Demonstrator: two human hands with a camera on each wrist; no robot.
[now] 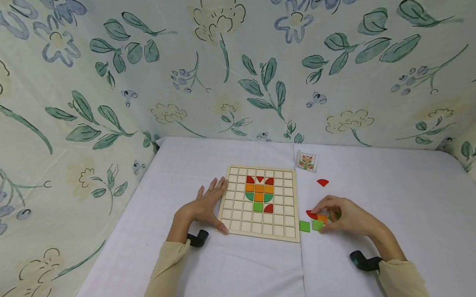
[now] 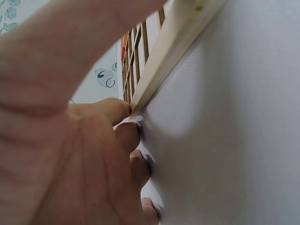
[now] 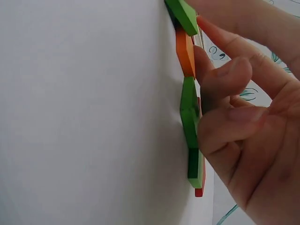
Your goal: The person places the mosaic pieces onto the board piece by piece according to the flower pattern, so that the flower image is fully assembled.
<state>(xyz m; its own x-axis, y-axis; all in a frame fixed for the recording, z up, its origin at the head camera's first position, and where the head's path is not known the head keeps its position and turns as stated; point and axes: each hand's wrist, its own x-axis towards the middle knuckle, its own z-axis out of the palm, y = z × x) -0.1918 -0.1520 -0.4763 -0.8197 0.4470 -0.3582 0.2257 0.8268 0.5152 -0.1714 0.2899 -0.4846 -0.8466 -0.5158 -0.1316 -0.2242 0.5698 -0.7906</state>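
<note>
- Lying on white cloth (image 1: 255, 272): gridded wooden board (image 1: 282, 219), with red, orange and green tiles (image 1: 258, 197) inset;
- left hand (image 1: 203, 206) at the board's left edge, fingers spread;
- right hand (image 1: 352, 216) to the board's right, fingers bent at loose tiles (image 1: 322, 218), thumb touching a green square (image 1: 317, 225); cannot tell whether it is pinched;
- pattern card (image 1: 307, 162) beyond the board's far right corner;
- floral fabric (image 1: 224, 97) behind the board
</note>
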